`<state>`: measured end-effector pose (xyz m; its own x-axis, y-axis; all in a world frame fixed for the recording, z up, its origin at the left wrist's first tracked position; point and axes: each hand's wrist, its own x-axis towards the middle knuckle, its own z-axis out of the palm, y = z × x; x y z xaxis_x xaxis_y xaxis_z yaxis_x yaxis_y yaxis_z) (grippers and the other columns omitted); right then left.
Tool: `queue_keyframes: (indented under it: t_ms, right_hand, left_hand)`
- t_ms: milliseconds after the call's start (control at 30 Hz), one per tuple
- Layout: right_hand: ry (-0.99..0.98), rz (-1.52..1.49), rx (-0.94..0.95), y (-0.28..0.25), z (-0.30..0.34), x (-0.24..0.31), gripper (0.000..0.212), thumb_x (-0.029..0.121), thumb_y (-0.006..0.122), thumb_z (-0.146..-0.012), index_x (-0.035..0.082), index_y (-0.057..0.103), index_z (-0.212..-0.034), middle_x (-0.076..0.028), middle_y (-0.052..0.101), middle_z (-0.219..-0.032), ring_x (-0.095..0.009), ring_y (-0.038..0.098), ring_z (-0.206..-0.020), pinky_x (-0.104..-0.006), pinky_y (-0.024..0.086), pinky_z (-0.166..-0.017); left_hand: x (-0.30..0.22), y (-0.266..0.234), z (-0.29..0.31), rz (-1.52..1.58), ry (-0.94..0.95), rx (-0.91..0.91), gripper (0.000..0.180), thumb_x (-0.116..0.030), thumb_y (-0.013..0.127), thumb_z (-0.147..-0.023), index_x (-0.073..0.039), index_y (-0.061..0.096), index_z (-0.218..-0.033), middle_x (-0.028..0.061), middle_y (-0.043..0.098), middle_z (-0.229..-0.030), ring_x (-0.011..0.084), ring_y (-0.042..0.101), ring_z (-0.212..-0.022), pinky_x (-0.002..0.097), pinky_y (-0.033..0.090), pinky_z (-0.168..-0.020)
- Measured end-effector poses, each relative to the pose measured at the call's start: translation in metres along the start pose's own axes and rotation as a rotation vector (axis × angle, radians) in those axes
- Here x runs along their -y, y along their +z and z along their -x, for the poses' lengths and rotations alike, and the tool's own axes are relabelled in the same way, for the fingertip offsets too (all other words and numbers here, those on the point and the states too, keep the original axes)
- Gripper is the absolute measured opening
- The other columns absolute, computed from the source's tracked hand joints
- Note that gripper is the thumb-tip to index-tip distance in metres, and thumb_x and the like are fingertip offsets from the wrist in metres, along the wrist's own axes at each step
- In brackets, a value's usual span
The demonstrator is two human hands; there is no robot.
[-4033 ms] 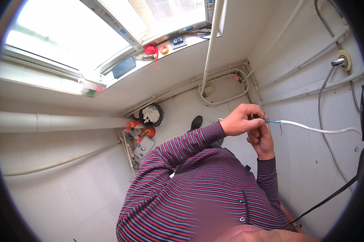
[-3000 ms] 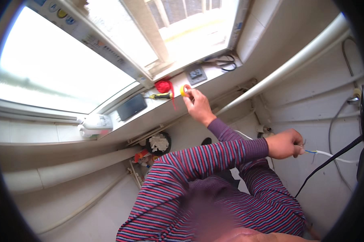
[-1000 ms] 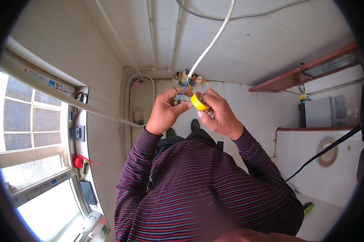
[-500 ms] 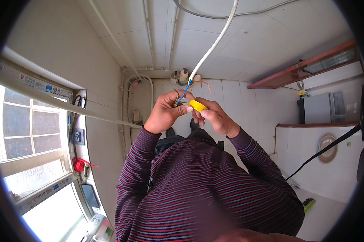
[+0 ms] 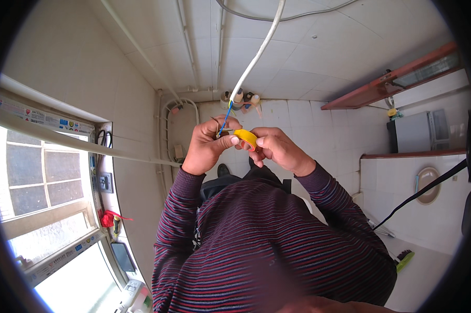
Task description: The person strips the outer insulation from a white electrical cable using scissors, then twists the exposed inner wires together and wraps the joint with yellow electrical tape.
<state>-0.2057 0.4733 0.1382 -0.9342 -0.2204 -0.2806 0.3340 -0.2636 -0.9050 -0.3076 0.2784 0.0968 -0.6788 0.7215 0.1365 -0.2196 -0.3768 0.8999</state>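
Note:
A thick white cable hangs down in front of me, its sheath ending above my hands. Thin wires come out of it, among them a blue wire running down to my left fingers and a bare copper-coloured strand sticking out to the right. My left hand pinches the blue wire, thumb and fingers closed, with its thumb tip against a roll of yellow tape. My right hand grips that roll from the right. What lies under the left fingers is partly hidden.
On the left, a window has a socket, a red cloth-like thing, a screwdriver and a phone beside it. A white pipe crosses there. Bottles stand by the far wall; a reddish-brown cabinet is at right.
Both hands, the tape roll and the cable's lower end have shifted left. The roll has tilted, showing more of its open side. Both hands keep their hold.

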Motion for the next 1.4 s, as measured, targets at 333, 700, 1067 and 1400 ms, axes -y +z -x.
queue_keyframes:
  t_ms: [333,700,1067,1400]
  right_hand:
    - [-0.150,0.189,-0.040,0.004,0.003,0.008,0.029,0.020,0.047,-0.101,-0.002,0.065,-0.105,-0.001,0.061,-0.086,-0.007,0.052,-0.066,-0.0256,0.047,-0.060]
    - [-0.027,0.276,-0.118,0.009,0.005,0.010,0.027,0.026,0.057,-0.101,0.001,0.067,-0.104,0.004,0.056,-0.076,-0.005,0.047,-0.062,-0.0229,0.040,-0.056]
    - [0.061,0.262,-0.083,0.002,0.018,0.024,0.024,0.022,0.062,-0.098,-0.001,0.068,-0.105,0.006,0.051,-0.072,-0.003,0.042,-0.060,-0.0229,0.035,-0.053]
    - [-0.060,0.452,-0.162,0.003,0.017,0.022,0.024,0.018,0.063,-0.096,-0.005,0.069,-0.100,0.005,0.046,-0.067,-0.003,0.038,-0.062,-0.0256,0.033,-0.054]
  left_hand:
    - [-0.011,-0.007,0.004,-0.051,-0.176,-0.093,0.021,-0.003,0.072,-0.092,-0.001,0.068,-0.113,0.0028,0.070,-0.104,0.0085,0.062,-0.085,0.0233,0.048,-0.071]
    - [-0.004,0.001,0.007,-0.018,-0.042,-0.032,0.020,0.002,0.070,-0.092,0.003,0.066,-0.112,0.0080,0.071,-0.109,0.0152,0.067,-0.098,0.0295,0.054,-0.090]
    - [-0.013,0.005,0.007,0.017,-0.115,0.048,0.025,-0.002,0.068,-0.094,0.001,0.062,-0.118,0.0093,0.069,-0.117,0.0160,0.065,-0.108,0.0318,0.051,-0.097]
    - [-0.013,0.008,0.007,-0.060,-0.181,0.107,0.026,-0.008,0.073,-0.092,0.000,0.064,-0.115,0.0029,0.066,-0.107,0.0089,0.058,-0.085,0.0256,0.051,-0.075]
